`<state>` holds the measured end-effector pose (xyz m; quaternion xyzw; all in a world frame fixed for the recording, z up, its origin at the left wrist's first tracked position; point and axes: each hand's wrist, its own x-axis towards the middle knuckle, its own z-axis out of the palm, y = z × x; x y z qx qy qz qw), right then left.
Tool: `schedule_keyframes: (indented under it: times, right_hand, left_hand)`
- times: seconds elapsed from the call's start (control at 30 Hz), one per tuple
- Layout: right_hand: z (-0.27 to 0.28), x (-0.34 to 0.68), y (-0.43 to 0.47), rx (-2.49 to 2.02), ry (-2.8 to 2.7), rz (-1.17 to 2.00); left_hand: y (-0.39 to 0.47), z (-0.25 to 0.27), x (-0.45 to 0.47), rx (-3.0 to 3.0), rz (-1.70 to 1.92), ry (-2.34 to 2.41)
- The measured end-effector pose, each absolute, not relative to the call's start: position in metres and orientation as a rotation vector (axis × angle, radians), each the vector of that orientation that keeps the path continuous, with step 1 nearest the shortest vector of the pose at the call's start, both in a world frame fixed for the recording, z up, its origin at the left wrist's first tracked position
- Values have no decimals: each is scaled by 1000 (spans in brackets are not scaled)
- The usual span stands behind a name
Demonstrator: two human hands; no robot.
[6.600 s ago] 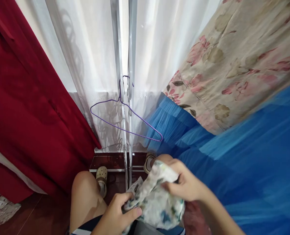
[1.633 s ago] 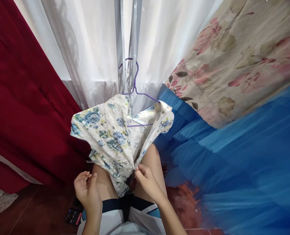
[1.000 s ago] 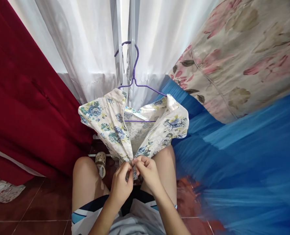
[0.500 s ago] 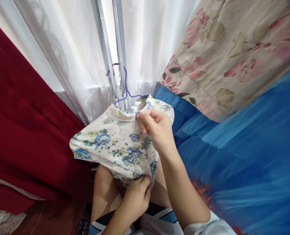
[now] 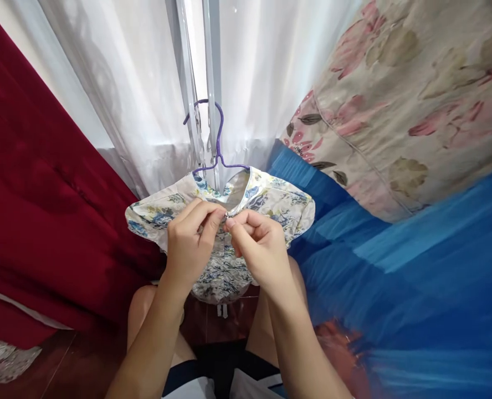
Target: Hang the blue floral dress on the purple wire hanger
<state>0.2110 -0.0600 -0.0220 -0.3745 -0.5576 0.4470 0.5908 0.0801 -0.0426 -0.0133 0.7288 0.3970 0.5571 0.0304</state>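
A white blouse (image 5: pixel 225 271) with blue and yellow-green flowers hangs on a purple hanger (image 5: pixel 219 145) in front of me. My left hand (image 5: pixel 193 235) pinches the front of its neckline, thumb against fingers. Just beside it, fingertips nearly touching, my right hand (image 5: pixel 262 244) pinches the other side of the front neckline. A small dark fastening shows between the fingertips, too small to name. Both hands hide part of the chest. The round neck opening and both short sleeves are spread out on the hanger.
Behind the hanger are white curtains (image 5: pixel 125 66) and upright metal bars (image 5: pixel 213 50). Dark red cloth (image 5: pixel 50 194) hangs at left. At right hang beige floral cloth (image 5: pixel 395 100) and blue tulle (image 5: pixel 429 288). Below is a reddish tiled floor (image 5: pixel 216 327).
My left hand has let go of the lower part of the blouse and risen to the neckline, joining the right. The blouse now hangs straighter, with its front facing me.
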Motion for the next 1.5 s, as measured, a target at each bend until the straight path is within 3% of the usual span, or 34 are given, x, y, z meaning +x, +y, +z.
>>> schedule_keyframes:
  times: [0.27, 0.43, 0.53, 0.63, 0.73, 0.9, 1.07, 1.33, 1.5]
  right_hand:
    - [-65, 200, -26, -892, -1238, 1032]
    - [-102, 211, -42, -961, -1201, 1160]
    - [-119, 217, -64, -1002, -1164, 1255]
    - [-135, 219, -78, -1024, -1136, 1311]
    - [-157, 228, -83, -1088, -1086, 1245]
    - [-193, 262, -85, -1206, -1043, 1079]
    - [-208, 291, -86, -1324, -1168, 1061]
    - [-226, 287, -65, -1497, -1201, 862]
    - [-247, 256, -73, -1635, -1333, 979]
  left_hand:
    - [-29, 3, 89, 1989, 2250, 1373]
    - [7, 5, 15, 1440, 2616, 1224]
    - [29, -36, -43, 1136, 2590, 1221]
    - [36, -96, -63, 770, 2343, 1209]
    - [28, -148, -39, 388, 2026, 1085]
    - [-1, -206, 24, 52, 1791, 982]
    - [-43, -219, 55, 181, 1697, 908]
    - [-90, -143, 68, 821, 1766, 838]
    - [-109, -130, 82, 1194, 1703, 987]
